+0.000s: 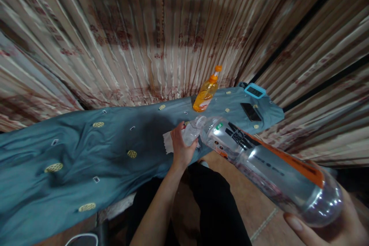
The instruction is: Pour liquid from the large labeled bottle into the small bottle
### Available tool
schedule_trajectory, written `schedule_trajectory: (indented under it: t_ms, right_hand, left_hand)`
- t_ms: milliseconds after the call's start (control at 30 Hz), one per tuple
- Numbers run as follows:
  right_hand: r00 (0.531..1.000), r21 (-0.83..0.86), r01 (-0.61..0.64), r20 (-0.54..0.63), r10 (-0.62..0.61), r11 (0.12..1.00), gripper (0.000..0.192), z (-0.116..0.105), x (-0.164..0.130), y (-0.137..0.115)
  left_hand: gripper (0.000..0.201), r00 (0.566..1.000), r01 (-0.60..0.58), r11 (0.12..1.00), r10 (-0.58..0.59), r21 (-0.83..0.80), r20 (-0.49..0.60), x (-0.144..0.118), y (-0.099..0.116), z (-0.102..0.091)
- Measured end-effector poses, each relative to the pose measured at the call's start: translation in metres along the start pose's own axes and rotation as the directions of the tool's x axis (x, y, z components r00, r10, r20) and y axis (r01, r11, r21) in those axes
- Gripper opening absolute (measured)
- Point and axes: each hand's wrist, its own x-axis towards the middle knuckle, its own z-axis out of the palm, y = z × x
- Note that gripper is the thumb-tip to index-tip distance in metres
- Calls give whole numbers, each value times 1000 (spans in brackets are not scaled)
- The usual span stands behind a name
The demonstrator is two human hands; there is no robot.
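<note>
Right hand cupped the clear bottle's base, tilting it; left hand closed around its neck, steadying, just past the white cloth.

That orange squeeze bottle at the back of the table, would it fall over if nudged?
Probably. The orange bottle is tall and narrow and stands on soft, wrinkled blue cloth, so it may tip. It looks like thin plastic, likely light, and once down its rounded body might roll.

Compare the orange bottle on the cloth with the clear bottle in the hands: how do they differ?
The orange bottle stands free on the blue cloth, untouched; the clear bottle lies tilted, held by the left hand at its neck and the right hand at its base. The orange bottle holds orange liquid; the clear bottle looks empty. The clear bottle looks larger. Both bear labels.
</note>
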Motion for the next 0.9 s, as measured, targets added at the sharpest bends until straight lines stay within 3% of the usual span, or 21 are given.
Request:
schedule_trajectory:
  t_ms: [167,500,900]
  right_hand:
    - [1000,-6,-9,5,9,1000,121,0,0,1]
    - [1000,8,6,4,-6,1000,112,-4,2,5]
    - [1000,19,-17,2,17,1000,119,1,-1,-4]
  left_hand:
    - [74,1000,-1,1000,1,27,10,1,3,-1]
    - [62,999,-32,999,32,8,-6,3,8,-4]
    - [59,1000,-18,1000,18,20,11,3,7,-4]
